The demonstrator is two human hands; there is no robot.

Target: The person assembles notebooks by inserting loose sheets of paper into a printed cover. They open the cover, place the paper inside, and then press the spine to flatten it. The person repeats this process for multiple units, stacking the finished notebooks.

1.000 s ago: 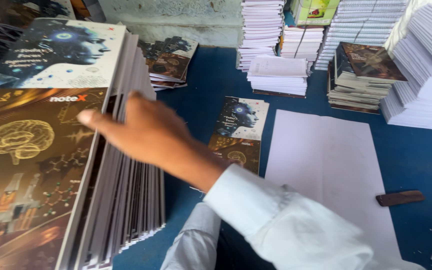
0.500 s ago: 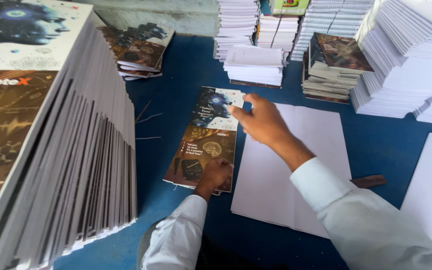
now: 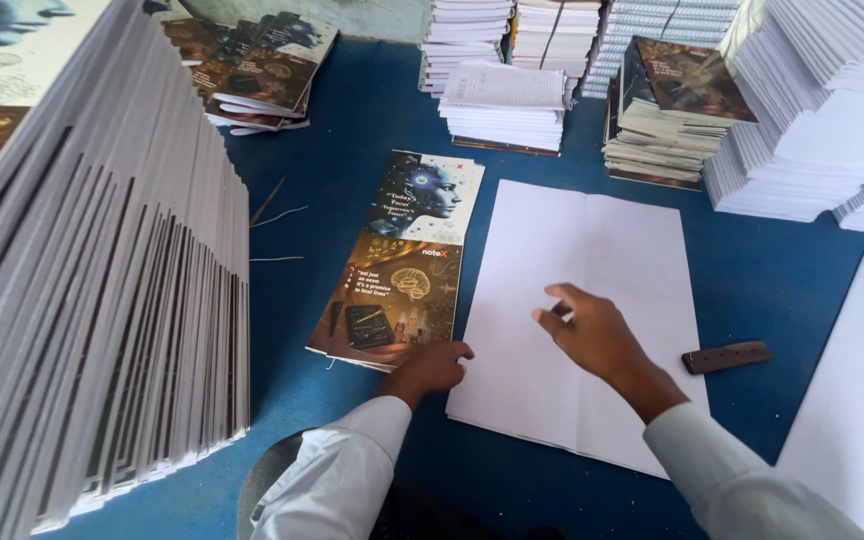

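hands back at the table, cover laid flat.
right hand (image 3: 597, 335) left the tall stack, now hovers open and empty over white sheets (image 3: 592, 300); left hand (image 3: 432, 365) fingertips pin cover (image 3: 397, 265) just beside them.

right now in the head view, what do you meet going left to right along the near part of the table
tall cover stack → printed cover → left hand → white sheets → right hand → brown tool → white stack at the edge

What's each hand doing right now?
Left hand: open, fingertips on the printed dark cover sheet.
Right hand: open, empty, above the white paper sheets.
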